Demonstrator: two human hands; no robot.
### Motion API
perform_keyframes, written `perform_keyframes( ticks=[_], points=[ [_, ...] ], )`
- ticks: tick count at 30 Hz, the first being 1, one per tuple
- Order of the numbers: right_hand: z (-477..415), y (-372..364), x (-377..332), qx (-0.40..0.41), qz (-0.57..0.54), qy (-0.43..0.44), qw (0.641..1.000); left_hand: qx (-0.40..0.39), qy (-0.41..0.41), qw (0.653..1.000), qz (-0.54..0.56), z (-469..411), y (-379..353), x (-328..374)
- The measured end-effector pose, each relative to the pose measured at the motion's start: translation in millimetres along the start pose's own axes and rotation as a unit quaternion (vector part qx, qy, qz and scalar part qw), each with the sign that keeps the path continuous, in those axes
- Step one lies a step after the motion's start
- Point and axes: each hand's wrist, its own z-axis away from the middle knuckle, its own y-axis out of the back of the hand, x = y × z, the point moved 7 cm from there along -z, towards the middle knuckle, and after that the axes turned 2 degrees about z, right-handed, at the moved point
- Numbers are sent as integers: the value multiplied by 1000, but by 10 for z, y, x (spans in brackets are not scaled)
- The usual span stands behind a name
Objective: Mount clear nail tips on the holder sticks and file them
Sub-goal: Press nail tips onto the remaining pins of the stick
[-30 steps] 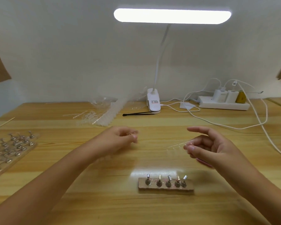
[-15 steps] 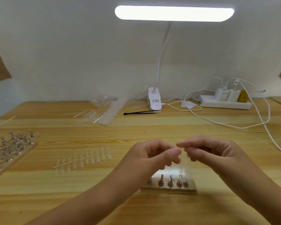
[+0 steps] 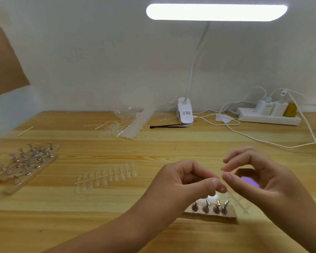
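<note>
The person's left hand [image 3: 188,181] and right hand [image 3: 259,178] meet over the wooden table [image 3: 80,216], at about 4 o'clock from the middle of the view. Each has thumb and forefinger pinched on the top end of a clear strip of nail tips [image 3: 238,202], and the other fingers are loosely curled. The strip is nearly see-through, so its edges are hard to follow. It hangs from the pinch toward 5 o'clock, with its lower end beside the holder block [image 3: 230,215]. That block lies at 6 o'clock from the hands and carries a row of holder sticks [image 3: 216,207] standing upright. A second strip of tips [image 3: 106,177] lies flat on the table at 9 o'clock from the left hand, well apart from it. Farther out at 9 o'clock sits a board of spare holders [image 3: 26,161]. At 12 o'clock a clip lamp [image 3: 216,12] glows above black tweezers [image 3: 169,126], and a power strip [image 3: 268,118] rests at 1 o'clock.
</note>
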Motion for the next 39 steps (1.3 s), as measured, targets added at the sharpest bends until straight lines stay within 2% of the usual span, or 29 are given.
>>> perform_keyframes(
  ticks=[2, 5, 6, 7, 8, 9, 11, 12, 13, 14, 15, 17, 20, 24, 26, 33, 36, 39],
  points=[
    [55, 45, -126, 47, 159, 127, 978, 5, 17, 1000, 21, 3, -5, -23],
    [183, -41, -364, 83, 343, 309, 883, 7, 54, 997, 62, 15, -11, -78],
    [214, -84, -411, 87, 371, 337, 861, 6, 61, 996, 70, 24, -14, -80],
    [220, -101, -434, 86, 375, 341, 858, 9, 58, 996, 72, 28, -4, -80],
    [202, -95, -430, 79, 355, 320, 875, 14, 41, 997, 62, 33, 12, -63],
    [162, -66, -405, 67, 305, 268, 911, 20, 10, 999, 34, 41, 28, -17],
    [33, -36, -251, 2, 93, 70, 993, 33, -99, 990, -92, 67, 52, 122],
    [10, -59, -114, -37, -48, -31, 998, 35, -162, 973, -164, 98, 34, 215],
    [7, -75, 21, -56, -159, -107, 980, 31, -210, 954, -211, 130, 4, 290],
    [-4, -58, 115, -53, -221, -152, 962, 22, -232, 947, -220, 147, -17, 325],
    [-19, -17, 168, -43, -240, -173, 954, 6, -220, 958, -184, 143, -26, 334],
    [-44, 55, 165, -32, -216, -170, 961, -43, -136, 989, -47, 88, -38, 297],
    [-60, 122, 38, -28, -86, -97, 991, -85, -22, 992, 94, 29, -56, 172],
    [-45, 128, -109, -6, 93, 37, 995, -93, 30, 983, 153, 3, -62, 103],
    [-28, 117, -125, -5, 141, 68, 988, -85, 38, 984, 153, -15, -44, 85],
    [-5, 63, -99, -4, 123, 80, 989, -40, 38, 993, 103, -137, 142, 29],
    [7, 73, -77, 9, 111, 75, 991, 24, 21, 981, 190, -219, 365, -20],
    [26, -66, -15, -15, 112, 58, 992, 86, 40, 939, 329, -260, 538, -180]
  ],
)
